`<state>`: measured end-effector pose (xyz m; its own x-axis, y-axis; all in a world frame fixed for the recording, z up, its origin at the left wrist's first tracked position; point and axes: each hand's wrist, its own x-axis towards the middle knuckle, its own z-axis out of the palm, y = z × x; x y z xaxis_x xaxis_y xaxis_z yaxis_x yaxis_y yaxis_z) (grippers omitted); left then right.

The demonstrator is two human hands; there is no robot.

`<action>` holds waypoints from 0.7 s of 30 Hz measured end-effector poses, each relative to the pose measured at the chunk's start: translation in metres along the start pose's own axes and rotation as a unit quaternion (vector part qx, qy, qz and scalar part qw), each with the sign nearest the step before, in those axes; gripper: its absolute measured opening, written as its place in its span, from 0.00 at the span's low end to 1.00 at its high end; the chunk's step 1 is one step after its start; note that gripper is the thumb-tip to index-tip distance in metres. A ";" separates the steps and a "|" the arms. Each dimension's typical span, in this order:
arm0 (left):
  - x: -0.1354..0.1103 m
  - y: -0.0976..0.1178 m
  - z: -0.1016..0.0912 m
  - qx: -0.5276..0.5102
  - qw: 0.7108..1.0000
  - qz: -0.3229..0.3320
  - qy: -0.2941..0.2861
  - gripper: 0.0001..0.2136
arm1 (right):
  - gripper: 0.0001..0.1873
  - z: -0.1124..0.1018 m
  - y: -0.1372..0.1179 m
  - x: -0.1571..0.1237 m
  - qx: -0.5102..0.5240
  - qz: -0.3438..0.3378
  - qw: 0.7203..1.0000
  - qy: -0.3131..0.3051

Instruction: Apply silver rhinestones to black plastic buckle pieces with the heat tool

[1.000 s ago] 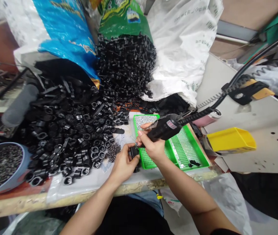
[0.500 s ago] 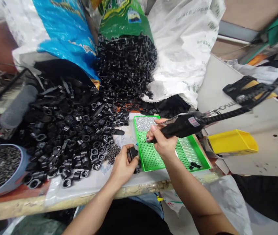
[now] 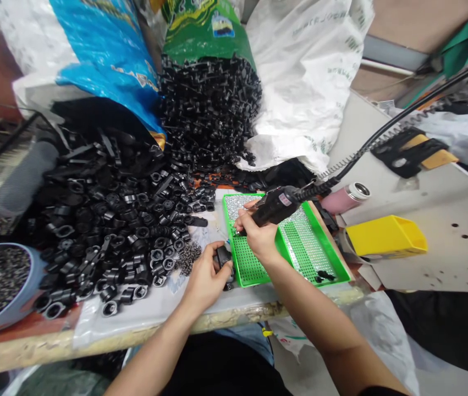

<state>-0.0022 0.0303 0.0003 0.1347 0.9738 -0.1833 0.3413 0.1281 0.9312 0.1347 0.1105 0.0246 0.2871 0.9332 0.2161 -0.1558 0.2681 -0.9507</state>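
My right hand [image 3: 258, 235] is wrapped round a black electric screwdriver [image 3: 275, 204], whose coiled cord runs up to the right. Its tip is over the left part of a green tray [image 3: 254, 269], near the left rim. Small silver screws [image 3: 240, 203] fill the tray's far left corner. At the tray's left side, my left hand [image 3: 209, 275] grips a black plastic part [image 3: 223, 258], partly hidden by the fingers. A small heap of brownish metal bits [image 3: 190, 257] lies just left of that hand.
A large pile of black plastic parts [image 3: 114, 220] covers the table's left side. A blue bowl [image 3: 31, 280] of small pieces stands at the far left. Sacks rise behind, one green [image 3: 204, 38] over many black parts. A yellow holder [image 3: 386, 236] and a pink flask [image 3: 345, 198] are right.
My right hand has moved the screwdriver left, towards the tray's left rim, and the tool is tilted more steeply. My left hand keeps its grip on the black part. The view has shifted slightly.
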 end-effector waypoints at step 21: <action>0.001 -0.002 0.001 -0.007 1.000 0.000 -0.001 0.23 | 0.18 0.002 -0.020 -0.009 0.016 -0.040 0.999 0.031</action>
<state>-0.0021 0.0308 -0.0015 0.1366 0.9736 -0.1829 0.3272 0.1299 0.9360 0.1334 0.0974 0.0416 0.3585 0.8919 0.2758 -0.1603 0.3499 -0.9230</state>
